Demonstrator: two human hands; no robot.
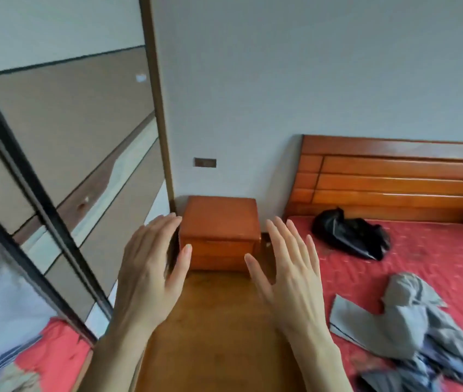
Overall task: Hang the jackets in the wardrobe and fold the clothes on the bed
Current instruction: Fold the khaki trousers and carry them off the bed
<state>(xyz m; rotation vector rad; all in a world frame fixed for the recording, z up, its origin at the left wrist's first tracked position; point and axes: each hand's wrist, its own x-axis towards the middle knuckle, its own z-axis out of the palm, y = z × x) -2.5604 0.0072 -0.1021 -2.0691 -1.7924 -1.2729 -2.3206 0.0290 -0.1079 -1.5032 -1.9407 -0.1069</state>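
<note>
My left hand (149, 274) and my right hand (289, 275) are raised side by side in front of me, fingers straight and spread, holding nothing. On the red bed (434, 258) to the right lies a crumpled black garment (350, 234) near the headboard. A rumpled grey garment (407, 318) lies closer to me on the bed, with darker grey cloth under its near end. The wardrobe (63, 142) with mirrored sliding doors stands on my left, beside my left hand.
A small wooden nightstand (220, 227) stands against the wall between wardrobe and bed, just beyond my fingertips. A wooden headboard (394, 179) backs the bed. A strip of wood floor (213, 329) runs between bed and wardrobe. The mirror reflects the red bedding.
</note>
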